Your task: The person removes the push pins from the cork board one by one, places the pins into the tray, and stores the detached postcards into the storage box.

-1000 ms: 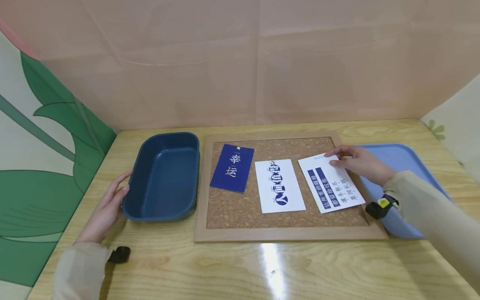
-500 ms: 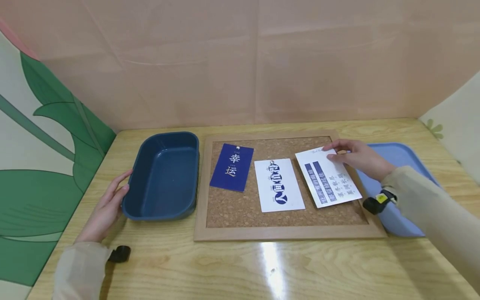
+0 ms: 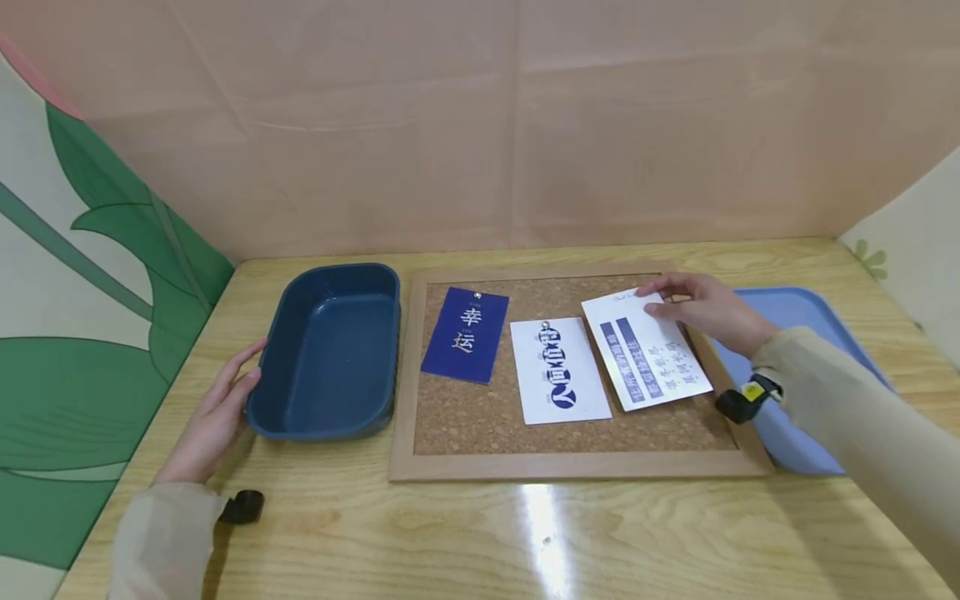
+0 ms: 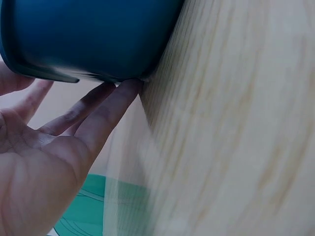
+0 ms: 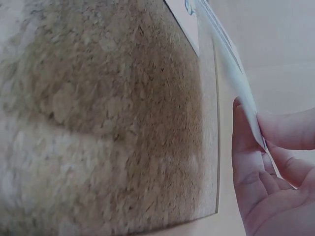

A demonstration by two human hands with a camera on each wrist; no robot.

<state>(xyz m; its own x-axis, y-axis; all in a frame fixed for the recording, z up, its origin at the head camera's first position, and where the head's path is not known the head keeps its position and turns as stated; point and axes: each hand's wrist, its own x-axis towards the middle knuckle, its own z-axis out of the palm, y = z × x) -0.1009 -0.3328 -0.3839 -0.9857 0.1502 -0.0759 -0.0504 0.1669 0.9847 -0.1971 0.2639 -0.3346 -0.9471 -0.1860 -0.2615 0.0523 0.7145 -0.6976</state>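
1. Right hand (image 3: 712,311), its grip narrow, pinches the bar-printed white card (image 3: 643,354) above the corkboard (image 3: 483,425), at three o'clock from the blue card (image 3: 467,335).
2. Left hand (image 3: 208,421), grip spread, touches the dark-blue basin (image 3: 330,358) at nine o'clock.

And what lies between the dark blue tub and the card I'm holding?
A blue card and a white card on the corkboard, in the head view.
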